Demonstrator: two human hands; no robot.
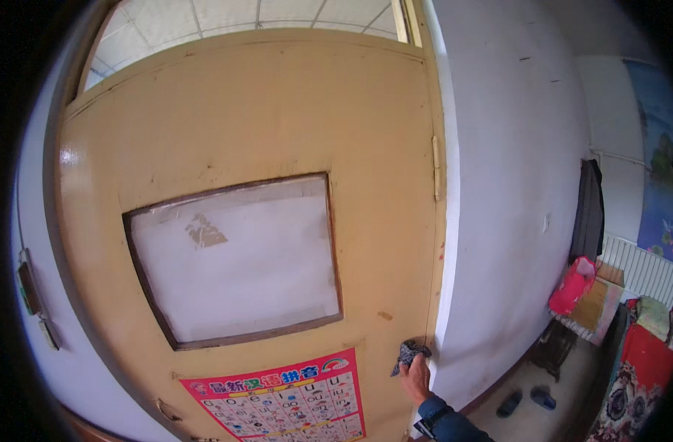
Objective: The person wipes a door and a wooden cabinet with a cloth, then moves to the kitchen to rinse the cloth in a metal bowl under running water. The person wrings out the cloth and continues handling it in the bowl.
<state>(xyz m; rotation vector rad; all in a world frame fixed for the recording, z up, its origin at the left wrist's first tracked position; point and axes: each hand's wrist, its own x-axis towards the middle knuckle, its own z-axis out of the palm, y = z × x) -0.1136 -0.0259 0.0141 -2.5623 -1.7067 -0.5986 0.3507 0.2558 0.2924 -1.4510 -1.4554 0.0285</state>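
A dark patterned cloth (411,350) is bunched in my right hand (418,377). The hand presses it against the yellow wooden door (380,221), close to the hinge-side edge and beside the white wall corner. A dark sleeve and a black wristband cover my wrist. To the left of the hand, a pink-bordered alphabet chart (292,406) is stuck on the lower part of the door. Above the chart, a dark-framed panel (248,265) is covered with white sheet and tape, with a torn patch in it. My left hand is out of view.
A metal hinge (436,168) sits on the door's right edge. Along the right wall hang dark clothes (586,210). Beyond are a pink bag (573,287), a white radiator (646,265) and a bed with a red cover (646,359). Slippers (543,398) lie on the floor.
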